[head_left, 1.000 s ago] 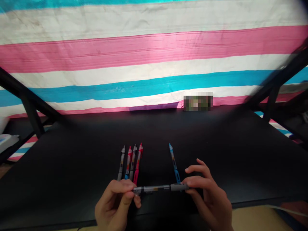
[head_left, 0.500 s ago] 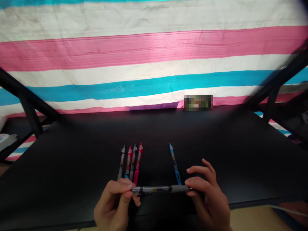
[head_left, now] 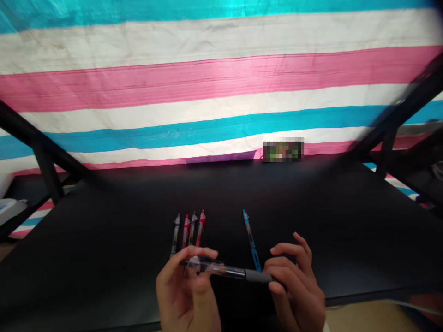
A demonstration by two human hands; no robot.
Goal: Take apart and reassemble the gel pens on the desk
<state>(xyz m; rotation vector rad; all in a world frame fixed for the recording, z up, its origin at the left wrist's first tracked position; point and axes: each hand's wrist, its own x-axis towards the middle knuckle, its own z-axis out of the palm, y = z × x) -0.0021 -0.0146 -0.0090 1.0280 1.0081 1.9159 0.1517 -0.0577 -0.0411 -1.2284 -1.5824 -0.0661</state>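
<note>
Both my hands hold one grey pen [head_left: 228,271] crosswise, low over the front of a black table [head_left: 104,230]. My left hand [head_left: 187,290] pinches its clear clip end with thumb and fingers. My right hand [head_left: 296,286] grips the dark rubber grip end. Just beyond my left hand, several pens [head_left: 188,230] lie side by side, tips pointing away. A single blue pen [head_left: 251,240] lies apart, beyond my right hand's fingers.
A cloth striped pink, white and blue [head_left: 207,83] hangs behind the table. Black frame bars slant at the left [head_left: 38,143] and right [head_left: 398,110]. A white object [head_left: 10,207] sits at the far left edge.
My left hand rose and moved right, turning its palm more towards me, so the held pen now tilts up at its left end. The view shifted slightly downward.
</note>
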